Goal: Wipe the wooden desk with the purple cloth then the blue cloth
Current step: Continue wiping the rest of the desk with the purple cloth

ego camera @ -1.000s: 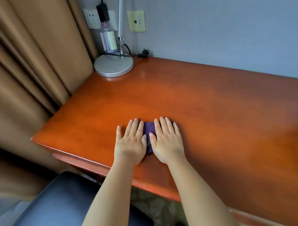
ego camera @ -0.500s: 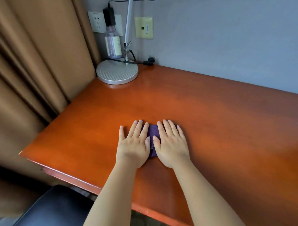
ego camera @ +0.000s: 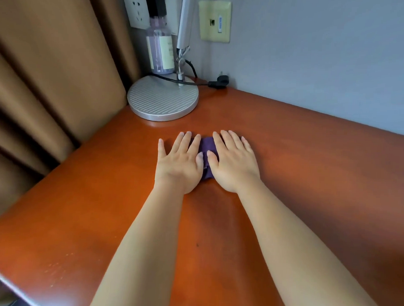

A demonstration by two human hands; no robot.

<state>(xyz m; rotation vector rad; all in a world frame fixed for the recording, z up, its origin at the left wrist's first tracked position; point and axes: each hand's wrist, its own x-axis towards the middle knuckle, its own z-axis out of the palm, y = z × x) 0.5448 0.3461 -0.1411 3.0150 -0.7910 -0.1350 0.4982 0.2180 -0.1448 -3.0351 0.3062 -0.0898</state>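
Hands: my left hand [ego camera: 179, 164] and right hand [ego camera: 234, 164] press flat, fingers straight, on purple cloth [ego camera: 208, 150].
Obstacle: lamp base [ego camera: 162, 101], 11 o'clock, near.
Open desk [ego camera: 321, 180]: 3 o'clock.

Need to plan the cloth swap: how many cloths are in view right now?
1: the purple cloth lies flat on the wooden desk under the left hand and right hand. No blue cloth is visible; it may be out of frame.

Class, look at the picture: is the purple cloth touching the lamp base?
No. The purple cloth lies under both hands, apart from the lamp base, with bare desk between them.
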